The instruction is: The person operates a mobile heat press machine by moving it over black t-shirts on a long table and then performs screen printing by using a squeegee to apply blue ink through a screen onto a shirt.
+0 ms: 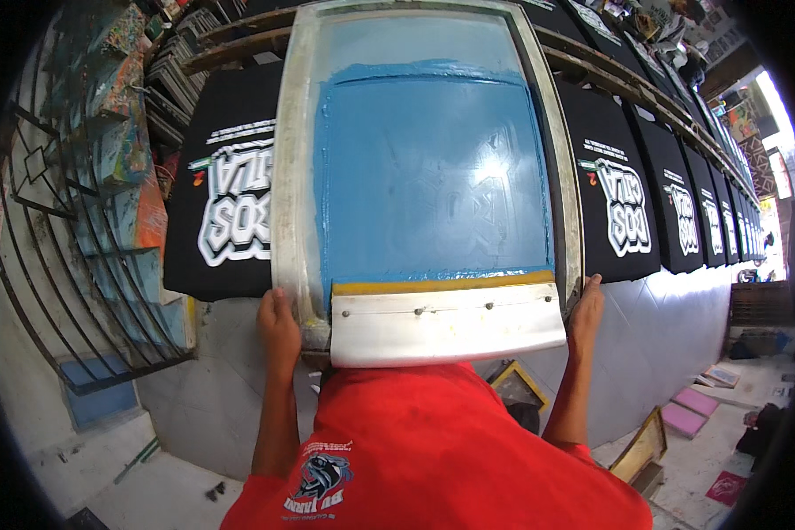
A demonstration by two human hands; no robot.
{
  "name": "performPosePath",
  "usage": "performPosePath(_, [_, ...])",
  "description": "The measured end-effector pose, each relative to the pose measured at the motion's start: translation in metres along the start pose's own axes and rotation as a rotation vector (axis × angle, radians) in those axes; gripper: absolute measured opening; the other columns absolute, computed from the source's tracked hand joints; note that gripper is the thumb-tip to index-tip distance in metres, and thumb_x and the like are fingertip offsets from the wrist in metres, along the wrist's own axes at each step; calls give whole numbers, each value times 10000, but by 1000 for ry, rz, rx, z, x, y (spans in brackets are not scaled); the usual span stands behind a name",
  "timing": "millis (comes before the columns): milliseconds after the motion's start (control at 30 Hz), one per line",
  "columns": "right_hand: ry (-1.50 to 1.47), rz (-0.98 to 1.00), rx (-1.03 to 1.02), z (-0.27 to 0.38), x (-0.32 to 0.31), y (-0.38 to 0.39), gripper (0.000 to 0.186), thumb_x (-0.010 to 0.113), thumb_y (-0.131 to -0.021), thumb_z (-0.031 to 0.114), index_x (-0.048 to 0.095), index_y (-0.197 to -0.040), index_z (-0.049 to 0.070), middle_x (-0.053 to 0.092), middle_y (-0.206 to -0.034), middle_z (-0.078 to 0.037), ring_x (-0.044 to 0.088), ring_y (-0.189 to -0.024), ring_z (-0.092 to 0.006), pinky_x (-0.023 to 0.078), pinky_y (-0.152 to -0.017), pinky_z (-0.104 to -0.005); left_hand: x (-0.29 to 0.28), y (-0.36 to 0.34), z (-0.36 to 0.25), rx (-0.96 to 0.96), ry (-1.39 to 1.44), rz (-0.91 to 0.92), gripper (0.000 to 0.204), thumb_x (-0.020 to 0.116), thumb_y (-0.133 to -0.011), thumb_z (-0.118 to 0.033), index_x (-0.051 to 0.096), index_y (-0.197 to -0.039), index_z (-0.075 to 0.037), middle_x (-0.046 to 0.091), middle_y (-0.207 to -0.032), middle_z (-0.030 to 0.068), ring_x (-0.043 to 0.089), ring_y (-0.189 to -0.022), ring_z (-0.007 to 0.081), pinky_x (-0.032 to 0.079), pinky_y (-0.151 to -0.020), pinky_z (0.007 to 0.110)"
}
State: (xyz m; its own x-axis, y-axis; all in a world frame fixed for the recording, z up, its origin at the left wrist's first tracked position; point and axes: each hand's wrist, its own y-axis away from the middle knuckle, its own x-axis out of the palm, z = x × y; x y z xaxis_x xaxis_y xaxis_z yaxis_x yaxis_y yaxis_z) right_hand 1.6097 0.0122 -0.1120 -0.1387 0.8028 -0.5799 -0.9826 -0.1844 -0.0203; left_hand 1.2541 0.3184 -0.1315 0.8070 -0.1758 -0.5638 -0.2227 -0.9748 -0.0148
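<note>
A large screen printing frame lies across the middle in front of me, its mesh covered by a blue layer with a paler strip at the far end. My left hand is closed on the frame's near left corner. On the opposite side, my right hand grips the near right corner. Between them a wide squeegee, with a silver metal holder and a yellow-brown blade, rests at the frame's near end; neither hand touches it. Faint raised lettering shows through the blue.
Black printed shirts on boards stick out left of the frame, and a long row of similar shirts recedes to the right. Wooden rails run behind. A metal railing curves at left. Wooden frames stand low at right.
</note>
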Motion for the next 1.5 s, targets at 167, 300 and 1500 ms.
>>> performPosePath(167, [-6,-3,-75,47,75,99,629,300,-1047,451,647,-862,-40,558,-687,-44,474,-642,-143,390,-595,-326,-129,-31,71,-55,-75,-109,380,398,-1039,-280,580,-980,49,605,-927,188,571,-878,279,435,-804,392])
performPosePath(300, [43,117,-179,103,154,185,457,371,-1030,287,595,-813,-47,594,-698,-196,564,-654,-338,410,-614,-459,-261,-54,200,-143,-4,-254,442,427,-1035,-294,560,-1244,71,569,-1288,210,522,-1205,326,362,-1066,396])
performPosePath(1500, [-90,347,-168,440,535,297,456,358,-1020,306,561,-831,-56,572,-799,-298,547,-735,-456,423,-703,-514,-544,-436,329,-117,-411,-204,599,344,-1019,-408,474,-1337,83,474,-1356,310,454,-1260,421,339,-1097,449])
